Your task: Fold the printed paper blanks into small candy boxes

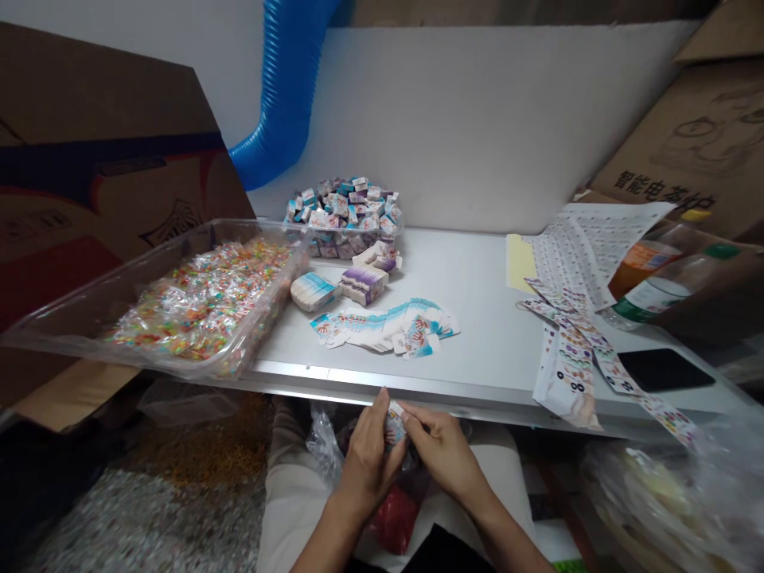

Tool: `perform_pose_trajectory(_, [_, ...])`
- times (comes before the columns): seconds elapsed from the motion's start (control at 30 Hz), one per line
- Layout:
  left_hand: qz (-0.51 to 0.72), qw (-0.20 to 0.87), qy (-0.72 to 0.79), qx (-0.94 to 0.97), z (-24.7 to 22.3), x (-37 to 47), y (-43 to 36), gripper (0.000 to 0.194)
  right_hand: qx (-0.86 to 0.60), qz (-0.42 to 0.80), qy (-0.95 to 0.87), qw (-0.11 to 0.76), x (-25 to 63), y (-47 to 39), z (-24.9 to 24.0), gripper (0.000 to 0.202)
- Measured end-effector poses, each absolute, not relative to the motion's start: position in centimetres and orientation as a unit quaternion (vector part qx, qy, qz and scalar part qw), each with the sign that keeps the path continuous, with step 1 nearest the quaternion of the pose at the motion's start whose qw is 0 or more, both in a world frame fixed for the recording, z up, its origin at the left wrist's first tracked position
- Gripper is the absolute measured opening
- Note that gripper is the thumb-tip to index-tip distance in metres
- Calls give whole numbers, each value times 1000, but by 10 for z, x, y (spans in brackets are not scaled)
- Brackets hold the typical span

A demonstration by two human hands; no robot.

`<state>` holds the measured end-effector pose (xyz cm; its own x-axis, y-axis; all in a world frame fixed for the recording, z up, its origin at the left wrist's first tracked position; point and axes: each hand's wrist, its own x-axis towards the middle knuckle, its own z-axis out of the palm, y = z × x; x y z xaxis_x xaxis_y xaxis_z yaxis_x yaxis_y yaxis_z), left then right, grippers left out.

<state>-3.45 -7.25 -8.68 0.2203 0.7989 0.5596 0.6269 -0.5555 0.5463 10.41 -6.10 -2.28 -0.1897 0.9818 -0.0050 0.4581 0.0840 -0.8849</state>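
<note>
Both hands meet over my lap, just below the table's front edge. Between them is a small printed card box (395, 426), white with a hand print on it. My left hand (368, 442) is closed around its left side. My right hand (442, 446) pinches its upper right part with thumb and finger. Beneath the hands, a clear plastic bag (325, 450) and something red (395, 517) lie on my lap. On the table ahead, a fanned row of flat blue-and-white boxes (382, 328) is spread out. Behind it sit a purple stack (363, 285) and a blue stack (313, 291) of similar flat boxes.
A clear tray (72, 344) of small bags with coloured beads overhangs the table's left front. A tub (343, 243) heaped with folded boxes stands behind. At right are sticker strips (567, 374), a printed sheet (582, 247), bottles (656, 294) and a black phone (665, 370).
</note>
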Motion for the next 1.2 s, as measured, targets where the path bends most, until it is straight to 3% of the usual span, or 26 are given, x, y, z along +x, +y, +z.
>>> perform_pose_trajectory(0.2, [420, 108, 451, 780, -87, -38, -74, 64, -508, 146, -808, 258, 102, -72, -24, 42])
perform_pose_trajectory(0.33, [408, 126, 456, 781, -90, -40, -74, 65, -445, 50, -863, 234, 104, -76, -35, 48])
perform_pose_trajectory(0.7, [413, 157, 484, 756, -89, -39, -75, 63, -471, 100, -844, 237, 99, -80, -48, 53])
perform_pose_trajectory(0.9, [441, 171, 515, 715, -79, -35, -73, 55, -486, 156, -790, 339, 91, -78, -48, 48])
perform_pose_trajectory(1.07, [434, 179, 511, 720, -85, -40, -75, 45, -432, 136, -843, 291, 96, -71, -44, 48])
perform_pose_trajectory(1.2, [407, 116, 517, 744, -93, -44, -76, 35, -559, 117, -759, 314, 106, -26, -36, 35])
